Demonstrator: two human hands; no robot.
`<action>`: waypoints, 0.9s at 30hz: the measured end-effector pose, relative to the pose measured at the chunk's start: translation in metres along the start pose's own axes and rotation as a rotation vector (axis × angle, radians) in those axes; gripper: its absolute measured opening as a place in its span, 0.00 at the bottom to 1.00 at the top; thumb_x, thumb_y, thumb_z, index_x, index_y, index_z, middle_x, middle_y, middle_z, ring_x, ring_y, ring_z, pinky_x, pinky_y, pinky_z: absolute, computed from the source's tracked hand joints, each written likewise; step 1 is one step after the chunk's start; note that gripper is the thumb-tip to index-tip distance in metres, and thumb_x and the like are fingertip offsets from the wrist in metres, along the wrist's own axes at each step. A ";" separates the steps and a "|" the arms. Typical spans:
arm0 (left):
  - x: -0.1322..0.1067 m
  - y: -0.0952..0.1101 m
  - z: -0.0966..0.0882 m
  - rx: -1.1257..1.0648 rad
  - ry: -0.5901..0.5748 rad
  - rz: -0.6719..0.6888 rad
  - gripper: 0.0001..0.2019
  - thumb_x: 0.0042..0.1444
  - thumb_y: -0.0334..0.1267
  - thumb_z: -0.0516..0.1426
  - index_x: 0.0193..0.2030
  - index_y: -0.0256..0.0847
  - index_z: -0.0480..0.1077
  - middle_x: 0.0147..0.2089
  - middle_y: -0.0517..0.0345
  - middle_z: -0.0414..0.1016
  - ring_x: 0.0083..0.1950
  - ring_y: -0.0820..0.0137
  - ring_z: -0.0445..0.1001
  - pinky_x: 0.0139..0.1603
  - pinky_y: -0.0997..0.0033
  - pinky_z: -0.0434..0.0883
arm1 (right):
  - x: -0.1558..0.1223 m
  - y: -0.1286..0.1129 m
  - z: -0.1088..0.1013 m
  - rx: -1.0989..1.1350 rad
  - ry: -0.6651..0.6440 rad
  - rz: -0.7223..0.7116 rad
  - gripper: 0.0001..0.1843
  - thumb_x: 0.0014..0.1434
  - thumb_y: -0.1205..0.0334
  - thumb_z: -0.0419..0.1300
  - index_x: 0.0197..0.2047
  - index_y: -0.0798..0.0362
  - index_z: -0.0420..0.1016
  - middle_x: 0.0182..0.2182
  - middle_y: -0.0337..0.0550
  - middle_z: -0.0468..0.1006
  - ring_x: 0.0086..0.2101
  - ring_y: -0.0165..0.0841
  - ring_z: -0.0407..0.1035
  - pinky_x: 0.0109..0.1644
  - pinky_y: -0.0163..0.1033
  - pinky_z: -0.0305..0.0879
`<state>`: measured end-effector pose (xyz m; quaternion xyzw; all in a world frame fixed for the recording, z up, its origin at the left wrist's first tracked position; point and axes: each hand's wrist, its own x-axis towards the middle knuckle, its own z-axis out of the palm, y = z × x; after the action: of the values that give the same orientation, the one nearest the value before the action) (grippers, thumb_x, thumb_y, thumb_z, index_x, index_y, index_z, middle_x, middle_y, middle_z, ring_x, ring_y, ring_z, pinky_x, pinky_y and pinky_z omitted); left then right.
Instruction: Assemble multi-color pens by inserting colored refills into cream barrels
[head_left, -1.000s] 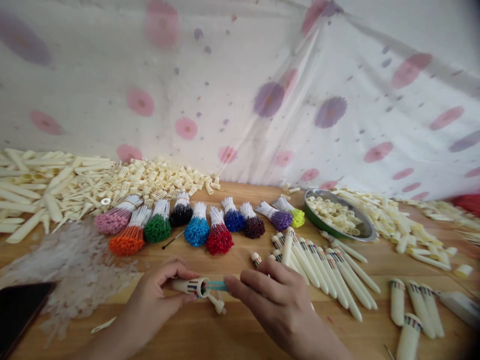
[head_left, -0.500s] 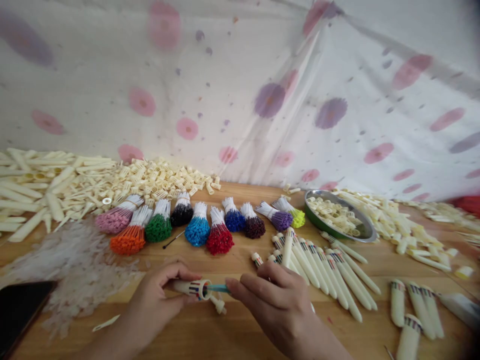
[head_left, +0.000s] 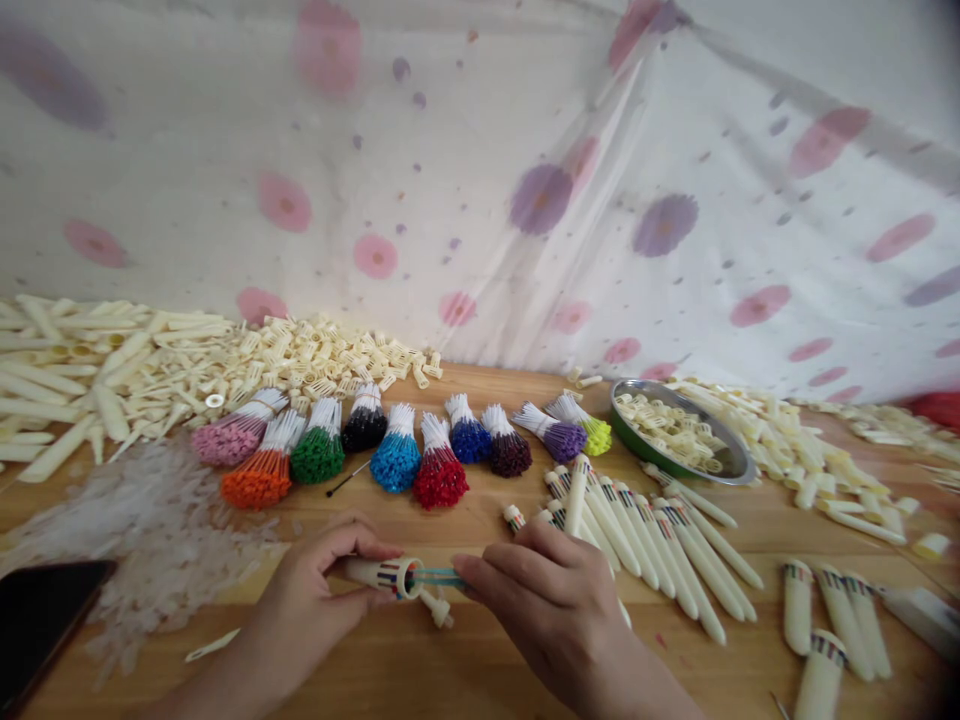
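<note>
Leftmost, a loose heap of clear, thin plastic slivers (head_left: 150, 540) on the brown wooden table (head_left: 390, 665). Next, left hand (head_left: 319, 585): thumb and fingers wrapped on a cream plastic tube with coloured stripes (head_left: 371, 573), held above the tabletop, open mouth facing right. Tube looks light, stiff, smooth, perhaps a little slippery; best gripped mid-body, behind the stripes, mouth left free. Then a pair of thin light-blue prongs (head_left: 441, 577), reaching the mouth; tip depth unclear. Probably springy, best pinched well back. Right hand (head_left: 555, 600) pinches their outer end. Beyond, fanned cream striped pens (head_left: 645, 530).
</note>
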<state>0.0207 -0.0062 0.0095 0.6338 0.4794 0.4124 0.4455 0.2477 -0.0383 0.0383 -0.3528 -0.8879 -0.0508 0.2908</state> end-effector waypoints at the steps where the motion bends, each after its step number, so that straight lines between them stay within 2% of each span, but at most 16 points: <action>1: 0.000 0.000 0.000 -0.001 -0.001 0.007 0.07 0.36 0.28 0.61 0.24 0.43 0.77 0.25 0.61 0.74 0.30 0.67 0.74 0.32 0.72 0.72 | 0.000 0.000 0.000 0.001 0.002 -0.004 0.10 0.63 0.68 0.54 0.46 0.55 0.72 0.30 0.43 0.77 0.27 0.31 0.63 0.31 0.37 0.63; 13: -0.001 0.002 0.001 0.012 0.024 0.019 0.08 0.36 0.27 0.61 0.24 0.44 0.76 0.26 0.62 0.74 0.30 0.68 0.75 0.32 0.74 0.72 | 0.003 -0.002 0.000 0.050 0.042 -0.008 0.09 0.63 0.70 0.52 0.43 0.57 0.73 0.28 0.43 0.76 0.24 0.30 0.61 0.28 0.36 0.60; 17: -0.002 0.003 0.001 0.071 0.086 0.130 0.09 0.37 0.27 0.59 0.24 0.45 0.75 0.26 0.63 0.74 0.29 0.69 0.75 0.30 0.75 0.72 | 0.006 -0.003 0.002 0.067 0.081 0.014 0.09 0.62 0.71 0.52 0.41 0.56 0.73 0.26 0.42 0.75 0.23 0.29 0.62 0.27 0.36 0.60; 21: -0.005 0.001 0.001 0.175 0.121 0.251 0.11 0.40 0.26 0.57 0.26 0.46 0.75 0.28 0.62 0.74 0.31 0.69 0.75 0.33 0.76 0.72 | 0.009 -0.006 0.005 0.105 0.114 0.032 0.10 0.62 0.71 0.51 0.39 0.55 0.73 0.24 0.41 0.75 0.23 0.29 0.63 0.28 0.36 0.62; 27: -0.010 -0.001 0.002 0.254 0.142 0.343 0.14 0.43 0.23 0.55 0.31 0.48 0.74 0.31 0.63 0.73 0.34 0.71 0.76 0.34 0.79 0.72 | 0.008 -0.010 0.006 0.142 0.118 0.030 0.10 0.60 0.74 0.53 0.40 0.56 0.73 0.26 0.42 0.77 0.24 0.30 0.64 0.29 0.36 0.64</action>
<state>0.0200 -0.0166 0.0067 0.7266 0.4427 0.4618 0.2505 0.2340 -0.0390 0.0388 -0.3411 -0.8651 -0.0041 0.3677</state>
